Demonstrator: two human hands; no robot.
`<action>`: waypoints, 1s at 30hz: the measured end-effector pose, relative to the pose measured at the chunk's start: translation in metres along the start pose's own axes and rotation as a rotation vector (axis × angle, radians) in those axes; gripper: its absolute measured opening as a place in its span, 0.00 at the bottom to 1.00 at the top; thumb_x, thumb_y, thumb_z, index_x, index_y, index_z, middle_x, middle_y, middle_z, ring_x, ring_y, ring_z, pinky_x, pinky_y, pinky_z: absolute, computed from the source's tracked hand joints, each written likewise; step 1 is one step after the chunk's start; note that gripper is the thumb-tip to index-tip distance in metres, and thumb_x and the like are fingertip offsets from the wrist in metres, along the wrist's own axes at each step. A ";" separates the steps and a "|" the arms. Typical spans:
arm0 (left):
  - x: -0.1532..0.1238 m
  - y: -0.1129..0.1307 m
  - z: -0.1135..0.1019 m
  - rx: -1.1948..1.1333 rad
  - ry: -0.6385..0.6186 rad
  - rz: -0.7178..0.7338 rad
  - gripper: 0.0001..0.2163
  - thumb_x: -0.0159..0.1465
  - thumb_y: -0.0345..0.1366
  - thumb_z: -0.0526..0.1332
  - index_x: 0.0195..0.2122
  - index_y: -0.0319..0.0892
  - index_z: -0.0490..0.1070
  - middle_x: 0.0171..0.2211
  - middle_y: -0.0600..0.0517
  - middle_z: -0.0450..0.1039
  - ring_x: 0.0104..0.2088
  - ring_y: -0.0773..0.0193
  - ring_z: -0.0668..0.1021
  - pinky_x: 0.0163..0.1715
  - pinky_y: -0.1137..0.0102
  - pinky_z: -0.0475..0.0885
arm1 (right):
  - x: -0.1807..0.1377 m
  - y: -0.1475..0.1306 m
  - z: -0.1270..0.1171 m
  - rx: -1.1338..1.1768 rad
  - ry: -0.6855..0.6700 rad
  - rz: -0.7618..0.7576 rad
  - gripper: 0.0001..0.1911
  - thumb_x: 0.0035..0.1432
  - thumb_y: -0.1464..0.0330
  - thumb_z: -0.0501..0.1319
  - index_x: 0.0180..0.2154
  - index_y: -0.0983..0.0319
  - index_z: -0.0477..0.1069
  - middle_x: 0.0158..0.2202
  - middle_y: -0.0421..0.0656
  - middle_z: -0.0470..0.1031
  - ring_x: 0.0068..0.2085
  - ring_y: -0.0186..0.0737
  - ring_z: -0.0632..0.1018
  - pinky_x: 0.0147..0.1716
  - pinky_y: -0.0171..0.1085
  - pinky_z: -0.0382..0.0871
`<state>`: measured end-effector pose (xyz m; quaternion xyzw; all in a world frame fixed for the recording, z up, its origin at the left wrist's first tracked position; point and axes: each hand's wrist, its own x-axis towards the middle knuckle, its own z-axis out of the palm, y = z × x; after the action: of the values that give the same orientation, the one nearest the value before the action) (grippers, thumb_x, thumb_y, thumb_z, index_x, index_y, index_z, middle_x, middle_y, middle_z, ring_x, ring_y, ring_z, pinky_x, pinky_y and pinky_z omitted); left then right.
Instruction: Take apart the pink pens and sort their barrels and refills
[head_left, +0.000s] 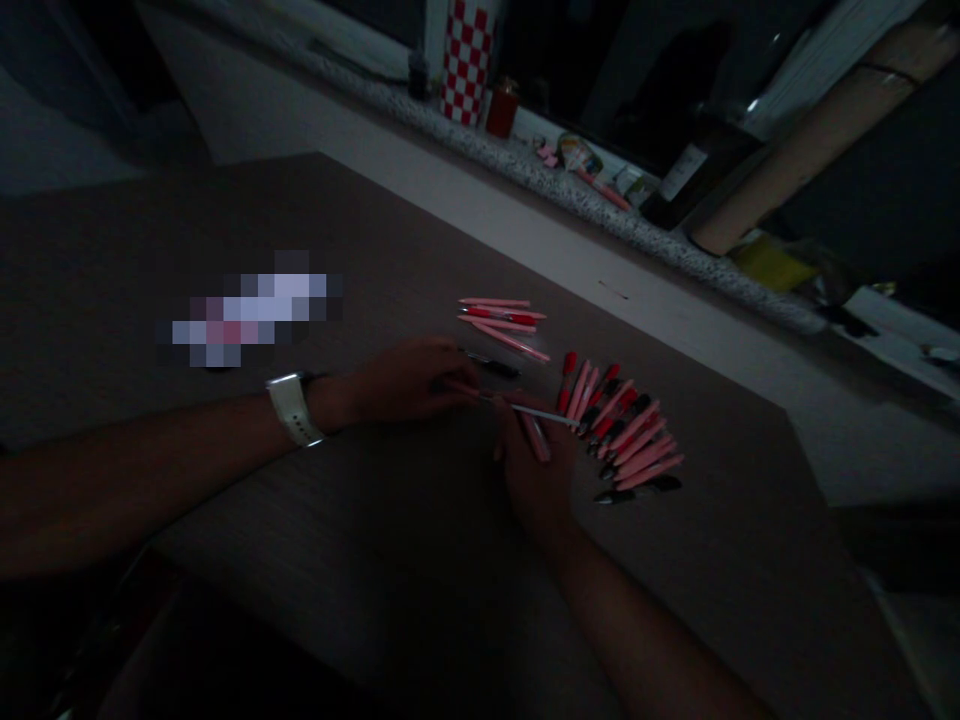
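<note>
My left hand (416,380), with a pale watch strap at the wrist, is closed in a pinch on a thin pink pen part (459,388). A slim whitish rod (544,412), like a pen refill, runs from near those fingertips across my right hand (536,480). My right hand is closed, fingers curled around a pink pen barrel (534,436); the dim light blurs the exact grip. Just beyond my left fingertips lies a black pen (491,364). A fanned row of pink, red and black pens (630,430) lies right of my right hand.
A small group of pink and red pens (502,318) lies farther back on the dark table (360,240). A blurred-out bright object (255,310) is at left. The speckled windowsill (525,165) holds a red-and-white checkered cylinder (469,65), an amber jar (502,108) and a cardboard tube (817,135).
</note>
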<state>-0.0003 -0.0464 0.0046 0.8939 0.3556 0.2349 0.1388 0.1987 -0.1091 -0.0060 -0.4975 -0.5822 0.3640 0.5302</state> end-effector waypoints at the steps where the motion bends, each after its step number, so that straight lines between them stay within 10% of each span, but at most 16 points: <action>1: 0.000 0.000 0.000 -0.001 -0.006 -0.017 0.09 0.64 0.39 0.63 0.43 0.42 0.75 0.40 0.48 0.76 0.40 0.60 0.77 0.41 0.70 0.69 | 0.000 -0.001 0.000 -0.007 0.000 -0.003 0.10 0.61 0.62 0.62 0.32 0.61 0.75 0.20 0.35 0.68 0.21 0.32 0.67 0.22 0.32 0.58; 30: 0.001 0.000 0.002 -0.076 -0.056 -0.070 0.11 0.63 0.44 0.64 0.42 0.42 0.74 0.38 0.51 0.76 0.35 0.65 0.77 0.34 0.73 0.67 | -0.003 0.010 -0.001 0.019 0.024 -0.003 0.10 0.59 0.61 0.64 0.38 0.60 0.79 0.22 0.36 0.72 0.21 0.31 0.69 0.22 0.32 0.62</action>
<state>0.0009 -0.0457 0.0034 0.8812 0.3735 0.2179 0.1909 0.2018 -0.1099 -0.0157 -0.4958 -0.5730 0.3628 0.5424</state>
